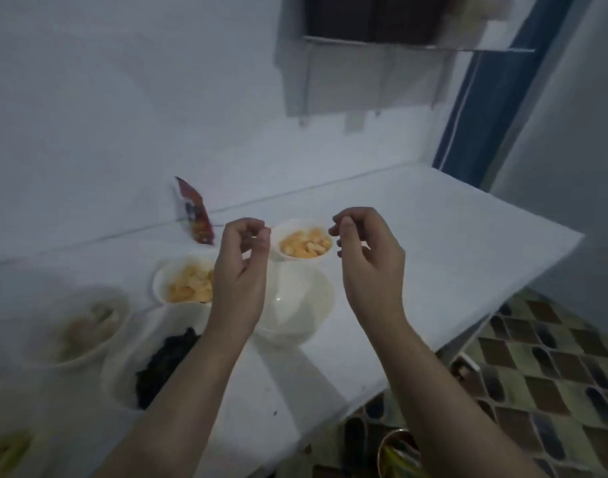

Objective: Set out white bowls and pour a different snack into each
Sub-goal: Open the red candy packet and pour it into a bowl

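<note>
A: Where do the bowls stand?

B: On the white counter [433, 236]. The empty bowl [297, 305] sits near the front edge, between the two forearms. Just behind it is a small bowl of orange puffs [304, 244], and to its left a bowl of pale yellow snack [185, 282], partly hidden by the left wrist. Nearer the camera is a bowl of dark pieces [157, 363], and further left a blurred bowl of pale snack [85, 326]. Something yellowish shows at the bottom left corner, too blurred to name.

A: And the hands?

B: Both are raised above the bowls. The left hand [242, 260] has its fingers curled in with fingertips close to the thumb; the right hand [368, 257] is curled the same way. I see nothing held in either, though something thin and clear between them can't be ruled out in this blur.

A: Any packet to pour from?

B: A red snack packet [195, 215] leans against the wall behind the bowls, well apart from both hands.

A: What might go wrong?

B: Reaching back for that packet means passing over the filled bowls; a wrist could catch the puff bowl's rim and tip it. The empty bowl is near the counter's edge, so a nudge could send it to the tiled floor [537, 374]. Pouring from too high could scatter pieces into neighbouring bowls and mix the snacks.
</note>
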### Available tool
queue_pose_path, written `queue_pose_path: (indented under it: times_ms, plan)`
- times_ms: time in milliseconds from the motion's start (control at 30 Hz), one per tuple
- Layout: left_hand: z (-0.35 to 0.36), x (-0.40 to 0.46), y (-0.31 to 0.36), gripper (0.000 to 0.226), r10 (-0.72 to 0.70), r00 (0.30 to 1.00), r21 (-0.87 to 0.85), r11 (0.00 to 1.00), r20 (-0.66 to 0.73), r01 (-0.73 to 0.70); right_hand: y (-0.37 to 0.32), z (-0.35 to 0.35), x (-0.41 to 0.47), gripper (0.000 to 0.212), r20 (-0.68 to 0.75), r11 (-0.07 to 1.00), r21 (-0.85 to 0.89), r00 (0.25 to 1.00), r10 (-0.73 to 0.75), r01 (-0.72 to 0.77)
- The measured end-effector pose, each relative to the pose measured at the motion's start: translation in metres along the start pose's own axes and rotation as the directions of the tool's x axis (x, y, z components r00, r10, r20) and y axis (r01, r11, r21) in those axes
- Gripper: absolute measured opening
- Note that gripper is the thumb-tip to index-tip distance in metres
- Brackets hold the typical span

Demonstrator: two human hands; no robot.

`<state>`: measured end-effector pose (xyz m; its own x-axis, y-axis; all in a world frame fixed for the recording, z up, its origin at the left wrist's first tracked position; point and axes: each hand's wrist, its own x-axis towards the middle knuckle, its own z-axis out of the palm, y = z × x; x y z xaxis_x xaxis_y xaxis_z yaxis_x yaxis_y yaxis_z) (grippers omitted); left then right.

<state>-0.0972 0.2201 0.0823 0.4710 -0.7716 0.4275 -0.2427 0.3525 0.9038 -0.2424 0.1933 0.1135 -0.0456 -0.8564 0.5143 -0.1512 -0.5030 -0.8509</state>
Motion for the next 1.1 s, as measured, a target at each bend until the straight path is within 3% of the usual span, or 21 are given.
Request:
queue_pose_path:
  times_ms: [267, 400, 533, 733, 900, 1100]
  plan:
    - [-0.113, 0.082, -0.062, 0.009, -0.121, 0.973, 0.170, 0.973, -0.195, 0.155, 0.021, 0.160, 0.038, 0.016, 0.186, 0.999, 0.020, 0.982, -0.042, 0.039]
    - [-0.139, 0.132, -0.110, 0.015, -0.257, 0.951, 0.240, 0.925, -0.174, 0.294, 0.050, 0.219, 0.063, 0.016, 0.233, 0.997, -0.064, 0.972, -0.029, 0.045]
    - [-0.144, 0.183, -0.160, 0.029, -0.456, 0.886, 0.210, 0.861, -0.086, 0.463, 0.088, 0.268, 0.093, 0.013, 0.272, 0.985, -0.163, 0.962, -0.006, 0.052]
    - [-0.128, 0.245, -0.233, 0.051, -0.614, 0.789, 0.148, 0.778, -0.023, 0.610, 0.144, 0.319, 0.127, 0.039, 0.438, 0.952, -0.303, 0.893, 0.099, 0.043]
    - [-0.108, 0.264, -0.260, 0.048, -0.611, 0.788, 0.035, 0.791, 0.075, 0.611, 0.170, 0.330, 0.137, 0.027, 0.444, 0.949, -0.292, 0.896, 0.025, 0.118]
    - [-0.098, 0.251, -0.252, 0.038, -0.487, 0.870, 0.145, 0.869, 0.076, 0.474, 0.168, 0.315, 0.142, 0.032, 0.287, 0.977, -0.214, 0.957, 0.040, 0.023]
